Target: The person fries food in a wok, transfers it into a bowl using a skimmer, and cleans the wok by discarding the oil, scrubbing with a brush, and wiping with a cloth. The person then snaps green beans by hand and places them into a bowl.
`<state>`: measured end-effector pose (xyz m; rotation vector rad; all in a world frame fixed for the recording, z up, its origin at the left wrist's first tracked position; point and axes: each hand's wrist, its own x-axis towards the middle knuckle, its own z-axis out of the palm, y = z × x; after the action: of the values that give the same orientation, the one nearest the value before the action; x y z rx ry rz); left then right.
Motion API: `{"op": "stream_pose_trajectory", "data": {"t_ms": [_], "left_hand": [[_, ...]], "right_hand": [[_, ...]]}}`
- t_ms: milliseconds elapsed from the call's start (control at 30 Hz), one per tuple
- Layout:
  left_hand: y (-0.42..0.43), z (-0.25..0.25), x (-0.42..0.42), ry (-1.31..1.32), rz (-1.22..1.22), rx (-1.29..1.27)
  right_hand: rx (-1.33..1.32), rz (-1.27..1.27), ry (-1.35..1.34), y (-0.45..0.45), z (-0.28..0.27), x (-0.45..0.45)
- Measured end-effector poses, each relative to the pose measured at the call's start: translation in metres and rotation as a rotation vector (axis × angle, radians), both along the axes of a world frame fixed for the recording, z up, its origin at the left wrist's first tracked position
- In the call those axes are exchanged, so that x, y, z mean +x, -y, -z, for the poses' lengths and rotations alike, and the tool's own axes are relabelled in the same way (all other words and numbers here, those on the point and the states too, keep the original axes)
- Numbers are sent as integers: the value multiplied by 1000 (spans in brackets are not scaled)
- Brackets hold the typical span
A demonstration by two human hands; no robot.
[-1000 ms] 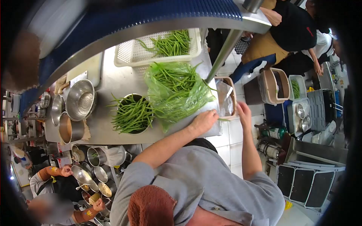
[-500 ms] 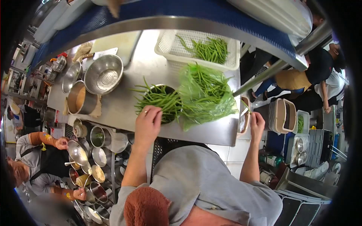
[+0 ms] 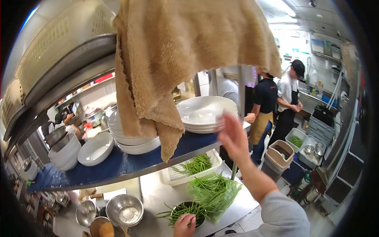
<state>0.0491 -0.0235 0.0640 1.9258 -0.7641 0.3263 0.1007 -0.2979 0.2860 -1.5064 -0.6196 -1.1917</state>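
Note:
My left hand point(image 3: 184, 225) is at the lower edge, over the near side of a dark round container point(image 3: 202, 221) heaped with green beans point(image 3: 179, 212). Its fingers are curled together, and what they hold, if anything, is hidden. My right hand point(image 3: 233, 136) is raised in front of a stack of white plates point(image 3: 207, 112) on the blue-lined shelf. Motion smears its fingers, and no bean can be made out in it. A green plastic bag point(image 3: 215, 197) of beans lies beside the container, with a white perforated basket point(image 3: 173, 177) of beans behind it.
A brown towel point(image 3: 158, 71) hangs large across the upper view. More white dishes point(image 3: 96, 149) line the blue shelf point(image 3: 122, 164). Steel bowls point(image 3: 124, 210) and a knife point(image 3: 112, 194) are on the left of the counter. Two people point(image 3: 263, 98) stand beyond a beige bin point(image 3: 279, 152).
The view has tilted up, bringing the shelf and towel into sight. My right hand has risen from beside the counter, where it held a green bean. My left hand remains at the container.

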Motion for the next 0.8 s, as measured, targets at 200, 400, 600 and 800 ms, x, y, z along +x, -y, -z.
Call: {"op": "stream_pose_trajectory", "data": {"t_ms": [200, 400, 600, 800], "left_hand": [[1, -118, 2, 106, 315, -55], [49, -260, 45, 231, 318, -237], [45, -305, 48, 1062, -628, -94], [50, -453, 2, 1479, -609, -338]], "right_hand": [[9, 453, 530, 27, -127, -26], [-166, 1101, 746, 50, -161, -34], [-250, 1093, 663, 127, -203, -46], [-363, 959, 651, 133, -235, -65]]}}
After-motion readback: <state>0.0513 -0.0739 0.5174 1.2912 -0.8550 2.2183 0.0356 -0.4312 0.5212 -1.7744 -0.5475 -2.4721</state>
